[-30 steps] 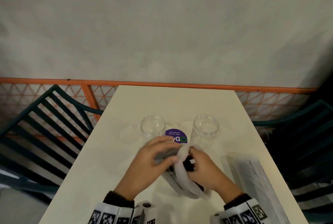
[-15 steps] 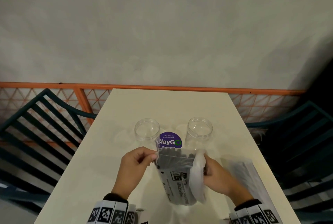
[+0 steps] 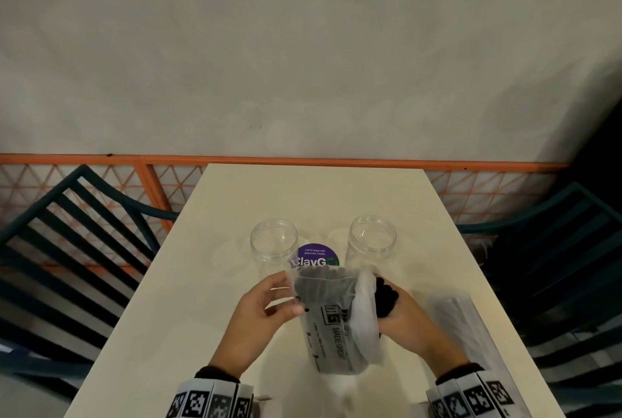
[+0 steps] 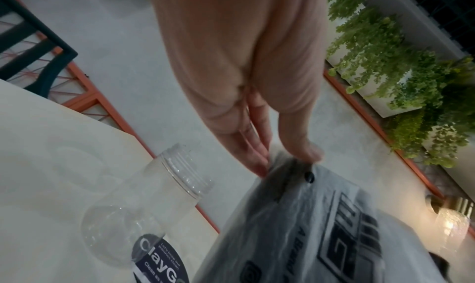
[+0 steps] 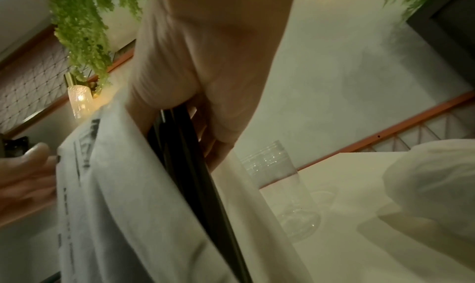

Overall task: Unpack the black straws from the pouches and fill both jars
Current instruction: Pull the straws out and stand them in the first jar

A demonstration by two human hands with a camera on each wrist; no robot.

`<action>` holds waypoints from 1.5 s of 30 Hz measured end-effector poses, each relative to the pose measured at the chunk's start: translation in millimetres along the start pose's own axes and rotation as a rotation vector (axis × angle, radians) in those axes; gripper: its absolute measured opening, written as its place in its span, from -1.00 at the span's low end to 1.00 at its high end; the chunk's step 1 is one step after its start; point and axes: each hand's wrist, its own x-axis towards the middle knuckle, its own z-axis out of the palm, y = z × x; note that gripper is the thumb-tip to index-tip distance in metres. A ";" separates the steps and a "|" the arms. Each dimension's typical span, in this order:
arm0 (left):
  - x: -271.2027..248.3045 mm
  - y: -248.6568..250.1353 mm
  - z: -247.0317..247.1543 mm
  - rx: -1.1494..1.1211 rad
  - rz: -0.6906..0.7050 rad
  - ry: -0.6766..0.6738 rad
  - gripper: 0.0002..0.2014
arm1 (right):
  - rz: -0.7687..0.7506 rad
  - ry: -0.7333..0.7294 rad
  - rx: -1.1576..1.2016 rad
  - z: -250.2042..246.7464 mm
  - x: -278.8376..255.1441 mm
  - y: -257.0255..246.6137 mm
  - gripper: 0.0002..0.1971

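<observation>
At the surface's [image 3: 208, 283] six o'clock edge, the left hand [image 3: 259, 313] pinches the printed pouch's [image 3: 331, 323] open mouth. The right hand [image 3: 402, 313] seems to grasp black straws [image 3: 385, 296] at its right side. Two clear jars [image 3: 274, 242] stand empty at twelve o'clock.

Black straws [image 3: 387, 296]; translucent grey pouch [image 3: 336, 320], black print; purple sticker [image 3: 318, 254]; cream table [image 3: 313, 195].

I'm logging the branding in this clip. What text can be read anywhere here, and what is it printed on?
"ClayGo": purple round sticker on the table, between the two jars.
"Let's keep our pantries clean.": small line on that sticker.
"clean as": partly cut off, lower on the sticker, left wrist view.
"MADE GREAT": on the pouch between both hands; its logo and other lines are too blurred.
Wrist markers: patterns, no words.
</observation>
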 end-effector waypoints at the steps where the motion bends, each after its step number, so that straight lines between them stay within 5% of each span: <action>1: 0.0 -0.6 1.5 0.012 0.005 0.038 -0.68 | -0.015 0.009 -0.004 2.5 1.4 0.4 -0.64; 5: 1.3 -4.6 7.3 0.043 0.065 0.160 -0.78 | 0.013 0.079 0.033 14.1 6.2 8.3 -0.73; 8: 1.8 -10.7 7.1 0.067 0.096 0.174 -0.71 | 0.103 0.132 0.175 18.2 7.8 18.4 -0.98; 16: -3.0 -13.9 6.5 -0.007 0.077 0.059 -0.86 | -0.047 0.112 0.186 9.2 -2.9 8.9 -0.62; 19: -6.1 -3.6 2.9 -0.045 0.057 -0.057 -0.66 | -0.044 0.094 0.131 14.7 -2.4 11.3 -0.51; 21: -3.2 -3.6 2.0 -0.013 0.062 -0.009 -0.57 | -0.045 0.106 0.125 21.7 -0.3 12.2 -0.49; 26: 1.2 -10.1 7.9 -0.003 0.049 0.145 -0.81 | -0.047 0.183 0.146 34.7 7.4 8.2 -0.41; 34: -3.0 -15.0 -1.7 -0.050 0.020 0.032 -0.85 | 0.039 0.207 0.178 43.5 3.6 13.0 -0.74; 38: -2.5 -1.2 -11.1 0.011 0.063 -0.125 -0.56 | 0.043 0.223 0.108 45.7 5.9 11.6 -0.67; 45: 8.8 -11.1 -17.1 0.021 0.043 0.072 -0.83 | -0.037 0.217 0.097 54.0 4.3 -0.4 -0.82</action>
